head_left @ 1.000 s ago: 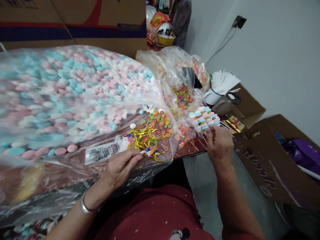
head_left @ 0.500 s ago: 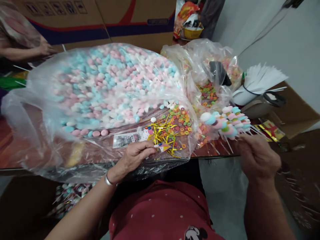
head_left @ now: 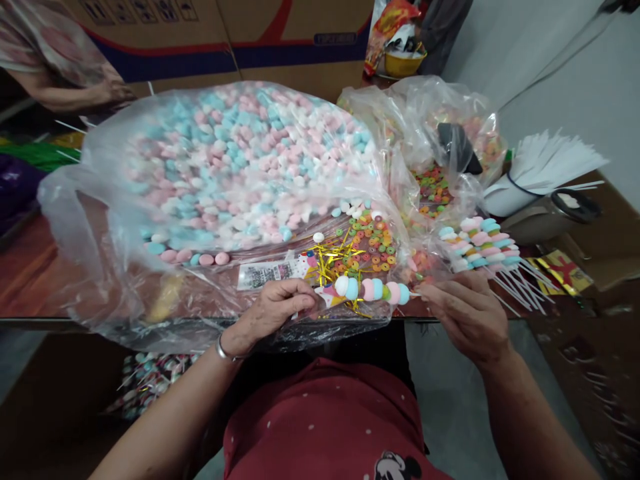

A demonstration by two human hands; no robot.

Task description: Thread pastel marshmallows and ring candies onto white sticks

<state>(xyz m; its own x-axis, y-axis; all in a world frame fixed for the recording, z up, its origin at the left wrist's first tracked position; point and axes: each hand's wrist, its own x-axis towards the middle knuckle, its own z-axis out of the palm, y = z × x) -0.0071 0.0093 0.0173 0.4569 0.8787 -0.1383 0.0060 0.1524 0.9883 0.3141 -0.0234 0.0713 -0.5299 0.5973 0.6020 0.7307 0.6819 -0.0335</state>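
A silver bracelet (head_left: 219, 347) accompanies a white-dotted red shirt (head_left: 320, 420).

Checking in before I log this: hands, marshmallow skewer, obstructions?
Left hand pinching printed plastic bag. Right hand holding marshmallow skewer by bare end. Skewer's top overlapping bag; whether inside, unclear. Nothing visibly blocking.

Illumination is moderate, cool and diffuse. Upward-facing surfaces are brightest, indicating light from above. The large clear plastic bag (head_left: 95, 180) shows streaked, milky glare that partly veils its contents. Small specular highlights appear on the gold metallic twist ties (head_left: 325, 263) and the silver metal bracelet (head_left: 220, 350). The brown cardboard box (head_left: 55, 393) below the table edge lies in deep shadow. The skewer of pink, blue and white sweets (head_left: 373, 290) is comparatively sharp. Lettering on the brown cardboard carton (head_left: 575, 393) at right is soft. Wide-angle distortion stretches both bare forearms (head_left: 155, 413) toward the lower corners.
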